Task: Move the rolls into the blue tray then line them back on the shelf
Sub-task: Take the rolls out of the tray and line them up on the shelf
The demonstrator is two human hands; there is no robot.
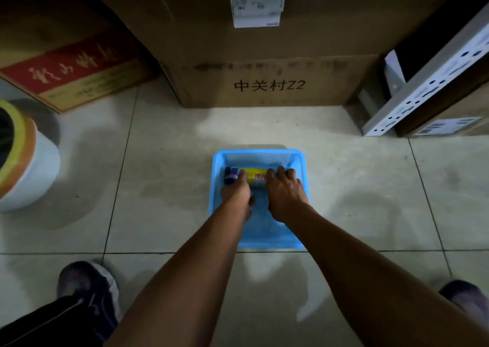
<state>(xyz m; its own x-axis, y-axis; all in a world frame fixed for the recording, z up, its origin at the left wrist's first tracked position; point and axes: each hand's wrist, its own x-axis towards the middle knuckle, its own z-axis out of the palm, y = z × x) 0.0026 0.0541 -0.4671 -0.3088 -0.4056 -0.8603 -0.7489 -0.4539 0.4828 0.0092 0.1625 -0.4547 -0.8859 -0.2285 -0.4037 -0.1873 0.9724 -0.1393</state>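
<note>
Both hands on 1 roll in the tray

The left hand [236, 191] and right hand [284, 188] grasp the yellow-and-purple wrapped roll [250, 175] lying against the blue plastic tray's [298, 161] far wall; lifting unevenly could tip it out.

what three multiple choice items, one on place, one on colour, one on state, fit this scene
1. Where is the tray?
A. on the tiled floor
B. on a shelf
C. on the big box

2. What colour is the middle of the roll?
A. green
B. yellow
C. white

3. What are the hands doing?
A. hanging free
B. lifting the tray
C. both resting on the roll in the tray

Key: 1 A, floor tiles surround it. 2 B, a yellow band shows. 3 C, left hand and right hand lie on it.
</note>
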